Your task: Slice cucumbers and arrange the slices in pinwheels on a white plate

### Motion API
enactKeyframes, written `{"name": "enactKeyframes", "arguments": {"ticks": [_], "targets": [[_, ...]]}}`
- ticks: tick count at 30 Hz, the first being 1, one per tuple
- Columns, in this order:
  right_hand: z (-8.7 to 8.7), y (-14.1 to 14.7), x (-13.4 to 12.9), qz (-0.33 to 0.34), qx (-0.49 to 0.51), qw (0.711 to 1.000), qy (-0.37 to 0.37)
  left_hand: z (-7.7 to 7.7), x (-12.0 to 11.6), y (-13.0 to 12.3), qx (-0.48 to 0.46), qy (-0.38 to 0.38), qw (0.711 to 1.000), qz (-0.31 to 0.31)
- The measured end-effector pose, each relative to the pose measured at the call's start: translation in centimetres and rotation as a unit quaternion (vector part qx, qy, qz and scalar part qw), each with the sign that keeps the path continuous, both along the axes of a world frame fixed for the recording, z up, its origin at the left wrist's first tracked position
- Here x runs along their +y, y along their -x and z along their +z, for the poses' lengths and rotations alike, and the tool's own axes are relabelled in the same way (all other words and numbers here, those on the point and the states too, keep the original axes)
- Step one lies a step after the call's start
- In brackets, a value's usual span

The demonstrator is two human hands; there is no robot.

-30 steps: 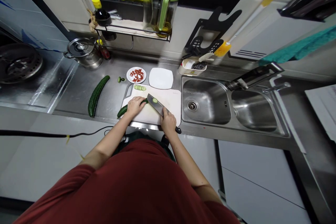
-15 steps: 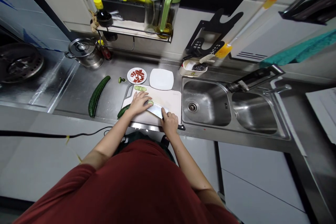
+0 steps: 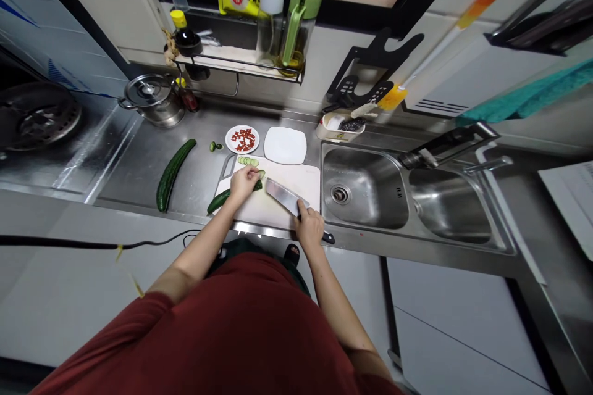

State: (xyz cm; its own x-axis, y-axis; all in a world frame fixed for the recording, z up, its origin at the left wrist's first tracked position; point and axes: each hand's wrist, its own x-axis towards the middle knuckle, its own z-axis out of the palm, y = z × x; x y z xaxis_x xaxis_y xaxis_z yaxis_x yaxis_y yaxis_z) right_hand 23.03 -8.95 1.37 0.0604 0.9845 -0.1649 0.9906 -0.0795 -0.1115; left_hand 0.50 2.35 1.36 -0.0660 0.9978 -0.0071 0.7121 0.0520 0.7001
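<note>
My right hand [image 3: 309, 225] grips the black handle of a cleaver [image 3: 283, 196], whose broad blade lies low over the white cutting board [image 3: 282, 218], angled up to the left. Between the fingertips of my left hand [image 3: 244, 183] is a cucumber slice [image 3: 262, 174], pinched above the board. Under that hand lies a partly cut cucumber [image 3: 219, 200]; its cut end shows to the right of my hand, apart from the blade. A short row of cucumber slices [image 3: 248, 161] rests at the board's upper left.
Behind the board stand a plate of red diced pieces [image 3: 243, 139] and a white square plate [image 3: 285, 145]. A whole cucumber [image 3: 175, 175] and some cucumber ends [image 3: 214, 146] lie to the left. A sink [image 3: 365, 185] adjoins on the right; a lidded pot [image 3: 152, 100] is at back left.
The cleaver has moved right, away from the cucumber. My left hand has gone from lying over the cucumber to pinching a slice lifted from it.
</note>
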Motion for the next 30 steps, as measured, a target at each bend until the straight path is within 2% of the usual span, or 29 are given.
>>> {"name": "enactKeyframes", "arguments": {"ticks": [3, 8, 17, 30], "targets": [[-0.8, -0.7, 0.0, -0.025, 0.011, 1.0, -0.008, -1.0, 1.9, 0.4, 0.002, 0.027, 0.997, 0.068], [-1.5, -0.9, 0.1, -0.037, 0.026, 0.999, -0.014, -2.3, 4.6, 0.4, 0.043, 0.045, 0.992, 0.107], [-1.7, -0.4, 0.5, -0.033, 0.039, 0.999, -0.01, -3.8, 6.5, -0.1, 0.098, 0.057, 0.991, 0.076], [-1.3, -0.3, 0.7, -0.035, 0.049, 0.998, -0.006, -3.5, 7.1, -0.2, 0.163, 0.05, 0.985, 0.024]]}}
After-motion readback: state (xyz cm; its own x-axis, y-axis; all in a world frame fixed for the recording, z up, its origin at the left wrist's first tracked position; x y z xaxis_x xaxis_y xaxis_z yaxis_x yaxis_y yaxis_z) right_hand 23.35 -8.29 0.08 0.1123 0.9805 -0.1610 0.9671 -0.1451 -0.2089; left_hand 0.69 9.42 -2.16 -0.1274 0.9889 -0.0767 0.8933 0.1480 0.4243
